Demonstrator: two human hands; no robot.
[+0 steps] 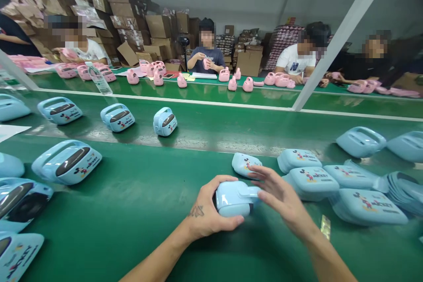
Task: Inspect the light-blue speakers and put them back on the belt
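Note:
My left hand (213,209) is wrapped round a light-blue plastic casing (231,198) with a carry handle, held just over the green work surface. My right hand (280,196) has its fingers spread beside the end of that handle; whether a fingertip touches it I cannot tell. Behind the right hand lies a blue shell with a cartoon mouse print (243,164), partly covered by the fingers. To the right are several stacked printed blue shells (366,207). Dark parts show at the lower edges of the held casing.
Blue handled units with dark windows (68,161) stand at left, more on the belt (211,128) beyond. A white post (343,39) slants up at right. Across the belt, several people handle pink units (158,77). A plastic bottle (98,78) stands there; cartons (158,26) are piled behind.

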